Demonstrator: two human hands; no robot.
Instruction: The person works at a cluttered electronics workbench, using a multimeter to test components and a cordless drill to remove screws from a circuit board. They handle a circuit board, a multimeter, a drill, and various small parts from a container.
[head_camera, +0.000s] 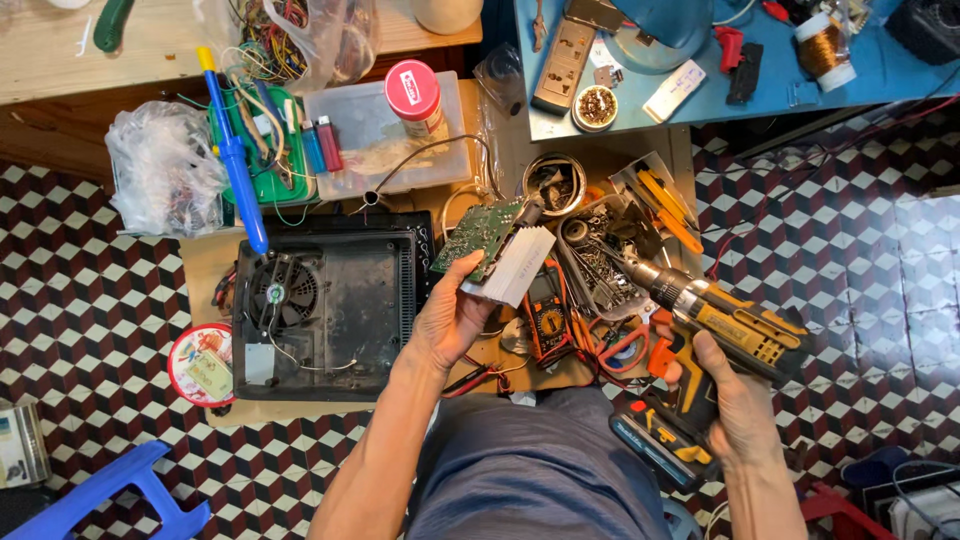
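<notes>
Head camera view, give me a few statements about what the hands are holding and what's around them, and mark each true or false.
1. The left hand holds a green circuit board with a pale heatsink. True.
2. The right hand holds a soldering iron. False: it grips a yellow and black cordless drill.
3. The opened black appliance casing shows a round fan. True.
4. The multimeter sits on the blue table. False: it lies between the two hands, beside the casing.
</notes>
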